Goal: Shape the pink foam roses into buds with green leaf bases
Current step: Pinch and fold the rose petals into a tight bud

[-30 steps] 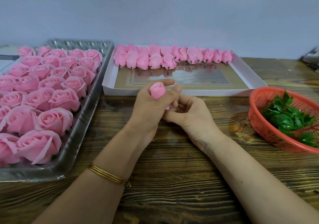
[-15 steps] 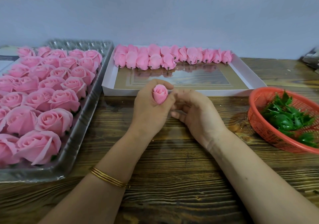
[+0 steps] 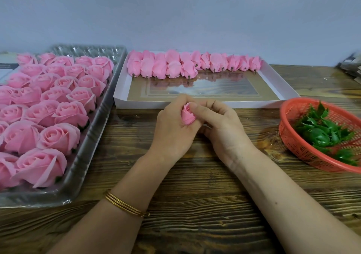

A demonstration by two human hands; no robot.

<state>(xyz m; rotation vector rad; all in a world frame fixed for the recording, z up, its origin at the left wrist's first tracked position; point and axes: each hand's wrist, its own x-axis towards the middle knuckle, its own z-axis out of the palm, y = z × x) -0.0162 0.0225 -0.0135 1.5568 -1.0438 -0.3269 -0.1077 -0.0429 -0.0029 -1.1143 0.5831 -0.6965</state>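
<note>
Closing on the pink foam bud [image 3: 188, 116]: the right hand [image 3: 224, 130] has come up from behind the left hand [image 3: 172, 134] and now pinches the outer petals. The left fingers stay curled round the bud, above the wooden table [image 3: 195, 205]. Petals appear more tightly wrapped; the base is hidden. Green leaf bases [image 3: 322, 134] lie untouched in the red basket [image 3: 289, 136], so fitting is probably next.

Matt foam, shiny plastic, rough wood.
The dark brown wooden table [image 3: 195, 205] is coarse and ridged. The open pink foam roses [image 3: 58, 136] and small pink foam bud [image 3: 188, 116] look matt. The clear plastic tray [image 3: 93, 136], green plastic leaf bases [image 3: 320, 134] and thin gold metal bangles [image 3: 125, 205] shine.
</note>
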